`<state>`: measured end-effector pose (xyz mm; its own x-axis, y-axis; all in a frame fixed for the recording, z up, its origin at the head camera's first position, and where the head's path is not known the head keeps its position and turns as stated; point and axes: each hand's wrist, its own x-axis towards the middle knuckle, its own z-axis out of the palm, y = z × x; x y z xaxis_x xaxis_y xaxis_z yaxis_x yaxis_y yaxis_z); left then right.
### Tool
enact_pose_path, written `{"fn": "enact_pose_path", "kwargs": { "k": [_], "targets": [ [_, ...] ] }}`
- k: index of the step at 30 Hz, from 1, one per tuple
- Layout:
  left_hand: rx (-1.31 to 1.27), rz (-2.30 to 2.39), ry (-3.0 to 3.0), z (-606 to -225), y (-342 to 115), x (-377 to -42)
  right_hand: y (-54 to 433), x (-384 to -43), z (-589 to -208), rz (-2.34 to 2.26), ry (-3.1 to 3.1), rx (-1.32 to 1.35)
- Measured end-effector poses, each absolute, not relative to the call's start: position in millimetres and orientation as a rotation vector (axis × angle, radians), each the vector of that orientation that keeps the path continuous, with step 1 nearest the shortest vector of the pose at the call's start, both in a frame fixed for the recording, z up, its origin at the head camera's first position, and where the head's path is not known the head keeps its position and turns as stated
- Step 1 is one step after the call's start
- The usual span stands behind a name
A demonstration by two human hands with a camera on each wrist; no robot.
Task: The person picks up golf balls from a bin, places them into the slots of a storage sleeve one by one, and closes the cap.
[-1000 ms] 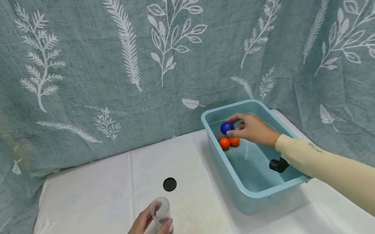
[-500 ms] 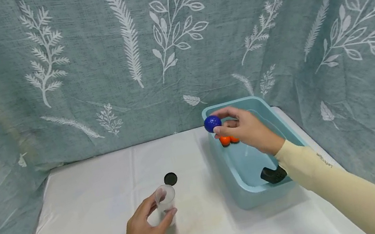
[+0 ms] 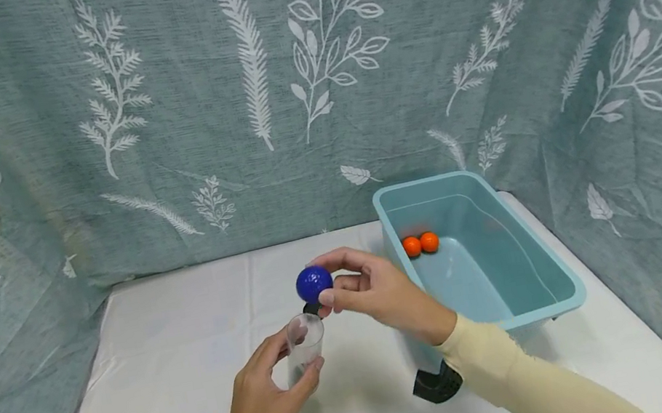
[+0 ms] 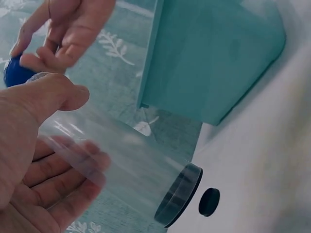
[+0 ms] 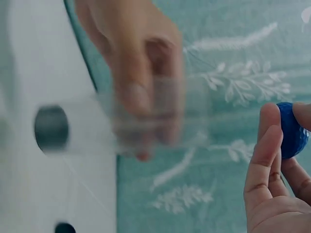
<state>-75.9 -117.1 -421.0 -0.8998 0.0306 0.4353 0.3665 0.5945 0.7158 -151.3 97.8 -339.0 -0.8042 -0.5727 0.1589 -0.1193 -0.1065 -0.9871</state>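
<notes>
A clear plastic tube (image 3: 305, 340) with a dark bottom end stands upright over the white table, and my left hand (image 3: 263, 395) grips it between thumb and fingers. In the left wrist view the dark end of the tube (image 4: 131, 155) is plain to see. My right hand (image 3: 380, 294) pinches a dimpled blue golf ball (image 3: 314, 284) just above the tube's open mouth, apart from it. A small round black cap (image 4: 209, 202) lies on the table beyond the tube; in the head view the ball and right fingers partly hide it.
At the right stands a light blue plastic bin (image 3: 504, 320) with two orange balls (image 3: 412, 246) in its far left corner. A patterned green curtain (image 3: 186, 99) hangs behind the white table (image 3: 169, 382). A black wrist device (image 3: 437, 385) sits under my right sleeve.
My right hand has lifted the blue golf ball out of the bin and carried it left to the tube's mouth. The left hand has raised the tube a little in view.
</notes>
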Motion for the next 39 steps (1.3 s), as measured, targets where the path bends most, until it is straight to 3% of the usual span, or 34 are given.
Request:
{"fn": "enact_pose_path", "kwargs": {
  "k": [19, 39],
  "targets": [
    [-0.34, -1.188, -2.404, -407.3, -116.6, -73.9, 72.1, -128.8, -381.2, -2.006, 1.983, -0.82],
    [-0.305, -1.138, -2.387, -410.5, -120.9, -71.8, 86.3, -141.2, -371.5, -2.028, 2.143, -0.834]
  ]
}}
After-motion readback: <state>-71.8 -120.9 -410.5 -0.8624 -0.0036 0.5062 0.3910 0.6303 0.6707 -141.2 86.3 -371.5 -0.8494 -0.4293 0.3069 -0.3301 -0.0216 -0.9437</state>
